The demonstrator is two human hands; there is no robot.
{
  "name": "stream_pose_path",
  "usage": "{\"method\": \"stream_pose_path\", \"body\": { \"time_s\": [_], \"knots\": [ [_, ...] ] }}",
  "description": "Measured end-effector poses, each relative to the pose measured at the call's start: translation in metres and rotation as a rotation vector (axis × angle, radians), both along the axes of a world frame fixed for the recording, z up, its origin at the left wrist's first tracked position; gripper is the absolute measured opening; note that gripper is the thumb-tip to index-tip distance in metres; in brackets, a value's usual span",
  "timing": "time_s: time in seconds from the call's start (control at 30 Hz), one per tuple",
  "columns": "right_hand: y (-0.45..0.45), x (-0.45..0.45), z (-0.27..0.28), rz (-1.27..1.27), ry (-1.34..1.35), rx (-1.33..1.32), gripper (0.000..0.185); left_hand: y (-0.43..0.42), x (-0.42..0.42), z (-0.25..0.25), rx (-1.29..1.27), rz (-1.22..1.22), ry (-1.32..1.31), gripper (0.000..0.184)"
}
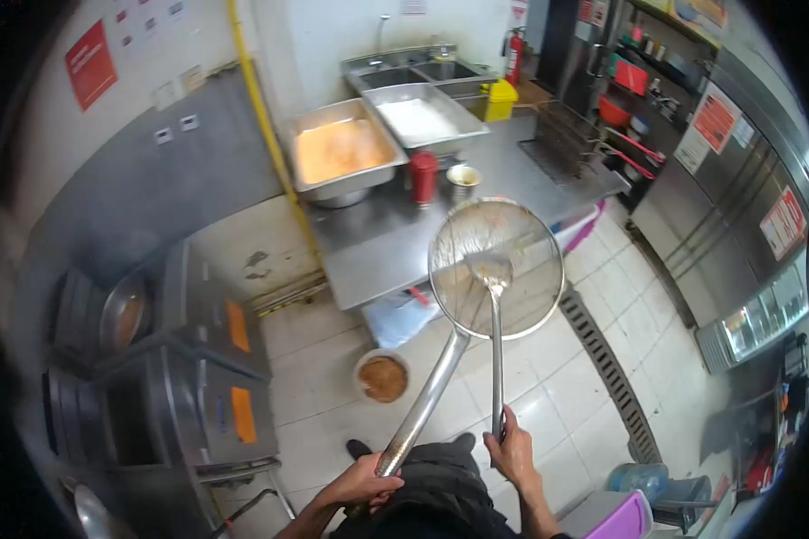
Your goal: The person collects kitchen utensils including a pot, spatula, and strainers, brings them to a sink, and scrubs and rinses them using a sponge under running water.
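Note:
My left hand (366,479) is wrapped round the long metal handle of a wide round mesh strainer (535,260), which is held out in front of me. My right hand (514,452) grips the dark handle end of a metal ladle (497,359). The ladle's head lies over the strainer's mesh, inside the rim as seen from here; whether they touch I cannot tell. Beyond the strainer stands a steel table (360,269) with a tray of orange liquid (340,151), a tray with white contents (418,121), a red container (423,178) and a small cup (464,177).
On the tiled floor stands a tub with brown contents (384,378). Grey cabinets (229,404) with orange labels line the left. A floor drain (609,377) runs at the right, before a steel fridge (701,225). A double sink (413,74) is at the back.

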State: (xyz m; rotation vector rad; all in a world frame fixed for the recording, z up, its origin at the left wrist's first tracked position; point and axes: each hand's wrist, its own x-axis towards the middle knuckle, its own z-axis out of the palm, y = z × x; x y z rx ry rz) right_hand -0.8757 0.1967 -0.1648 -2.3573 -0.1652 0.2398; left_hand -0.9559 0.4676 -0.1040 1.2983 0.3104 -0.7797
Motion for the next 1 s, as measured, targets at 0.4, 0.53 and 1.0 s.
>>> {"method": "stream_pose_path", "body": {
  "time_s": [0.4,0.53,1.0],
  "knots": [
    [-0.311,0.054,-0.021,-0.596,0.190,-0.174,0.050,-0.286,0.188,-0.043,-0.128,-0.553,0.225,0.016],
    [-0.401,0.109,-0.029,-0.701,0.067,-0.202,0.049,-0.372,0.276,-0.056,-0.145,-0.631,0.263,0.014],
    [-0.707,0.270,-0.026,-1.053,0.262,-0.258,0.049,-0.730,0.598,-0.061,-0.180,-0.945,0.150,0.012]
  ]
}}
